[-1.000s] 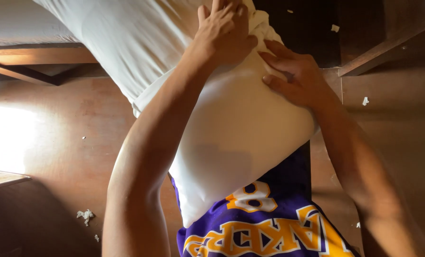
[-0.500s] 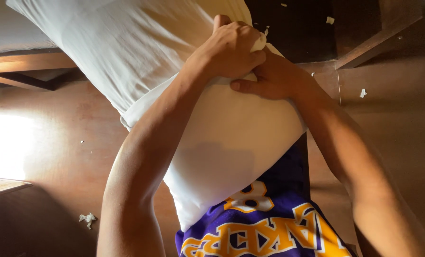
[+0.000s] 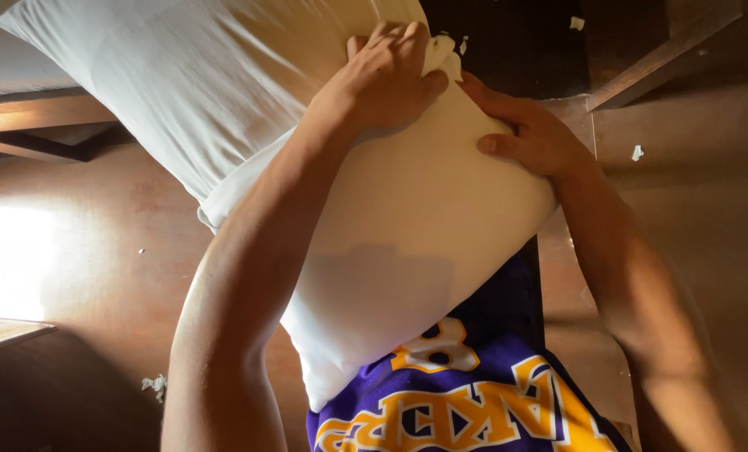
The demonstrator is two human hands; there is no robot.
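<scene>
While a pillow [image 3: 416, 243] stands pressed against the chest of a person in a purple and yellow jersey [image 3: 466, 402], both bare hands work at its upper end. Left hand [image 3: 386, 75] grips from above, its fingers [image 3: 407, 42] curled tight over a bunched edge of white fabric that pokes out just past the fingertips. Right hand [image 3: 529, 130] lies flatter against the pillow's side, just beside and slightly below the left fingers; its fingers [image 3: 495, 144] are spread and press into the smooth white surface, thumb toward the left hand, closed on nothing that can be seen. A white pillowcase [image 3: 190, 92] covers the part of the pillow that runs up and away to the left of the fingers, its open hem crossing behind the left forearm, while the bare pillow swells below both hands down to the jersey. Well beyond the fingers lies a reddish-brown floor [image 3: 97, 251] dotted with small white scraps [image 3: 637, 152], a bright patch of light at the far left, and a wooden bed frame [image 3: 39, 117] at the upper left.
</scene>
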